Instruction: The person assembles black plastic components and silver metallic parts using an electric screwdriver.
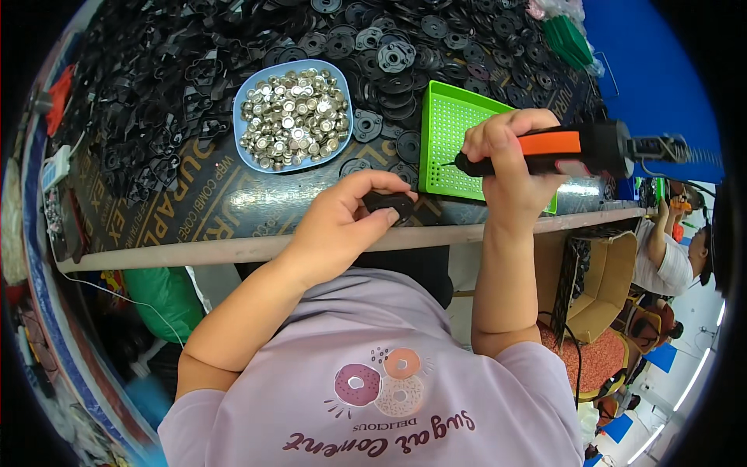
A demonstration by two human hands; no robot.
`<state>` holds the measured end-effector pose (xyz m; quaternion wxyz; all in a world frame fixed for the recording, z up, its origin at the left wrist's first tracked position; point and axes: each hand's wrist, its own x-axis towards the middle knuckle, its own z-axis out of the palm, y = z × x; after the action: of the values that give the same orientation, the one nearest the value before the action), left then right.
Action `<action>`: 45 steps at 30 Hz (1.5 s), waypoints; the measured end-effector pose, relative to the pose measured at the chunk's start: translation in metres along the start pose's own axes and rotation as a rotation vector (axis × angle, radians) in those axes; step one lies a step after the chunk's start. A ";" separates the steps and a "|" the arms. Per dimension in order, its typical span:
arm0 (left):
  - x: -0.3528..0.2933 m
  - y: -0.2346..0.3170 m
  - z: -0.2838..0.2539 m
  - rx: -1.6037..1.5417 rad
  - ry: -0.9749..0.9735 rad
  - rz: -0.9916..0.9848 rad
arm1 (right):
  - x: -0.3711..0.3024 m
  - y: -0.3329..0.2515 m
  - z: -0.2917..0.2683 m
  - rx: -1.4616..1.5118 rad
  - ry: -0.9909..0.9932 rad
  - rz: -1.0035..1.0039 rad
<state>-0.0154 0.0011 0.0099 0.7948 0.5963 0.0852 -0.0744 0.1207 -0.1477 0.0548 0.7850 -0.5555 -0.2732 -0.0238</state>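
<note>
Near the table's front edge, my left hand [348, 220] grips a small black round plastic part [388, 204] between thumb and fingers. My right hand [513, 159] is wrapped round a black and orange electric screwdriver [564, 145], held level with its thin bit pointing left. That bit is over a bright green perforated tray [443, 124], which has small dark pieces in its holes at the near left corner. Left of the tray stands a light blue bowl [239, 124] heaped with shiny silver metal caps.
Piles of black plastic parts [194, 86] and round black discs [395, 56] cover the back of the table. A coiled cord [685, 150] trails from the screwdriver. An open cardboard box [603, 284] stands below at right, with other people beyond. A green bag [163, 300] is under the table.
</note>
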 end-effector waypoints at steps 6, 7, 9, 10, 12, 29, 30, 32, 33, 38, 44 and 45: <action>0.000 0.002 0.010 -0.238 0.102 -0.055 | 0.002 0.006 -0.003 -0.054 0.027 0.014; 0.000 0.002 0.010 -0.318 0.109 -0.077 | 0.003 0.006 -0.003 -0.052 0.032 0.011; -0.001 0.003 0.010 -0.248 0.104 -0.120 | 0.003 0.006 -0.002 -0.036 0.040 0.021; -0.001 0.005 0.009 -0.180 0.097 -0.164 | 0.003 0.006 -0.002 -0.023 0.049 0.032; -0.001 0.009 0.011 -0.211 0.080 -0.191 | 0.001 0.008 -0.004 -0.025 0.031 0.023; 0.009 0.003 0.001 -0.274 0.032 -0.280 | -0.016 -0.024 0.024 0.254 -0.239 0.021; 0.009 0.002 0.000 -0.275 0.032 -0.281 | -0.017 -0.023 0.025 0.250 -0.246 0.022; 0.009 0.002 0.000 -0.264 0.034 -0.295 | -0.018 -0.022 0.028 0.244 -0.254 0.024; 0.009 0.001 -0.001 -0.266 0.035 -0.296 | -0.019 -0.022 0.029 0.236 -0.252 0.036; 0.009 0.001 -0.001 -0.272 0.028 -0.283 | -0.023 -0.017 0.030 0.200 -0.259 0.044; 0.008 -0.002 -0.001 -0.329 0.049 -0.259 | -0.024 -0.014 0.034 0.194 -0.300 0.007; 0.008 -0.001 -0.001 -0.329 0.048 -0.261 | -0.024 -0.014 0.034 0.193 -0.299 0.008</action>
<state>-0.0079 0.0018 0.0064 0.8629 0.4438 0.1916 -0.1476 0.0816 -0.1289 0.0634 0.7854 -0.4761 -0.3856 0.0884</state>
